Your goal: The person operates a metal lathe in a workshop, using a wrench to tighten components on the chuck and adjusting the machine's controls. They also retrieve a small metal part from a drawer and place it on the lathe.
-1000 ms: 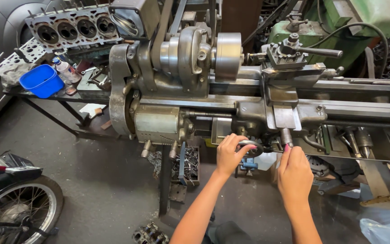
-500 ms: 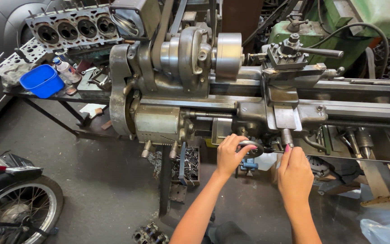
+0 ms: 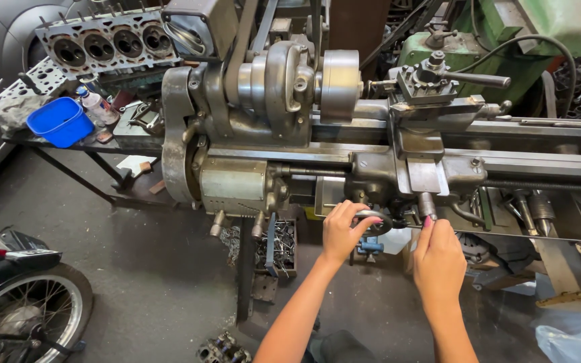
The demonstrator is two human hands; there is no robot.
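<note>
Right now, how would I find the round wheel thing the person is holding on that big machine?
Find the long grey metal lathe across the middle. Below its sliding block sits a small metal handwheel, gripped by the left hand. It is the only ring-shaped part there; the right hand beside it touches a straight stubby handle.

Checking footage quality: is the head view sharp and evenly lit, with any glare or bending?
Head view: sharp on the left hand, handwheel and right hand; soft daylight, mild shine on the lathe, dark shadow beneath it; wide-angle bending at the edges.
</note>
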